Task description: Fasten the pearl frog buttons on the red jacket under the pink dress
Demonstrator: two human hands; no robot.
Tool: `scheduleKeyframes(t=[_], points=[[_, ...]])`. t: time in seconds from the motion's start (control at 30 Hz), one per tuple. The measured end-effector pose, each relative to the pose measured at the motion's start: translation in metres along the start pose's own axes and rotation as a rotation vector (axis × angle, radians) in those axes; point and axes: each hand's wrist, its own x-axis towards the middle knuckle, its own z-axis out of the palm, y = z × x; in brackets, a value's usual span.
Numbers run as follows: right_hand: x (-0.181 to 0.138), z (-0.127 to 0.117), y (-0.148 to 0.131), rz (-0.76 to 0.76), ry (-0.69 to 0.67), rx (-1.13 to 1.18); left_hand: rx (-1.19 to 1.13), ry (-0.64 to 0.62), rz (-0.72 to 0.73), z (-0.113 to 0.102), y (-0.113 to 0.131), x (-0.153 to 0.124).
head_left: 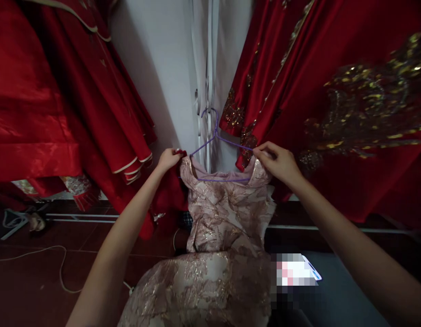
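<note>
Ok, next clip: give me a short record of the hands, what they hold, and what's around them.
left hand: grips the dress at its shoulder, by the hanger's end
right hand: pinches the other shoulder against the hanger wire
dress: pink with gold pattern, hung on the hanger, skirt spreading toward the camera
hanger: purple wire, hook up before a white wall
around: red gowns either side, the right one gold-embroidered; cable on the floor

Left: red satin gowns (43,100) with cream piping, hanging in folds. Right: red gown (333,150) bearing gold sequin embroidery (374,104). Centre: white wall (162,59) with vertical white rails (207,54). Below: dark red floor (26,290), crossed by a white cable (61,268).
</note>
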Motion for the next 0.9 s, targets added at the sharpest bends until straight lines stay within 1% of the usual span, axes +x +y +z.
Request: scheduleKeyframes(t=[0.07, 0.1, 0.17, 0.23, 0.3, 0.33, 0.37, 0.4, 0.43, 0.53, 0.57, 0.6, 0.63, 0.67, 0.77, 0.83, 0.9], points=[[-0.004, -0.005, -0.012, -0.018, -0.044, -0.025, 0.163, 0.055, 0.120, 0.011, 0.031, 0.002], [-0.006, -0.005, -0.018, -0.024, -0.077, -0.031, 0.192, 0.086, 0.194, 0.016, 0.045, 0.001], [-0.010, -0.004, -0.025, -0.029, -0.132, -0.028, 0.176, 0.132, 0.340, 0.025, 0.066, -0.004], [-0.011, -0.002, -0.027, -0.026, -0.143, -0.010, 0.128, 0.155, 0.434, 0.029, 0.076, -0.009], [-0.006, 0.000, -0.023, -0.010, -0.118, 0.014, 0.104, 0.117, 0.440, 0.029, 0.077, -0.011], [0.000, 0.001, -0.019, 0.008, -0.111, 0.020, 0.106, 0.073, 0.411, 0.026, 0.075, -0.011], [0.007, 0.003, -0.015, 0.036, -0.133, 0.021, 0.114, 0.020, 0.372, 0.023, 0.073, -0.010], [0.016, 0.004, -0.011, 0.076, -0.200, 0.023, 0.120, -0.032, 0.333, 0.020, 0.071, -0.009], [0.026, 0.006, -0.008, 0.128, -0.313, 0.026, 0.117, -0.077, 0.307, 0.016, 0.069, -0.007], [0.055, 0.017, -0.004, 0.270, -0.853, 0.062, 0.017, -0.188, 0.326, 0.006, 0.070, -0.005], [0.062, 0.022, -0.006, 0.278, -0.990, 0.082, -0.037, -0.222, 0.336, 0.004, 0.071, -0.005], [0.067, 0.029, -0.010, 0.259, -1.074, 0.113, -0.086, -0.255, 0.339, 0.002, 0.072, -0.005], [0.070, 0.036, -0.014, 0.219, -1.109, 0.158, -0.122, -0.281, 0.331, 0.000, 0.072, -0.005], [0.072, 0.043, -0.020, 0.170, -1.107, 0.216, -0.145, -0.297, 0.312, -0.001, 0.072, -0.006], [0.070, 0.064, -0.035, 0.062, -1.027, 0.374, -0.190, -0.312, 0.236, -0.004, 0.069, -0.007], [0.067, 0.075, -0.041, 0.044, -1.019, 0.433, -0.237, -0.327, 0.208, -0.005, 0.064, -0.008], [0.064, 0.083, -0.042, 0.062, -1.053, 0.465, -0.302, -0.342, 0.210, -0.005, 0.061, -0.009]])
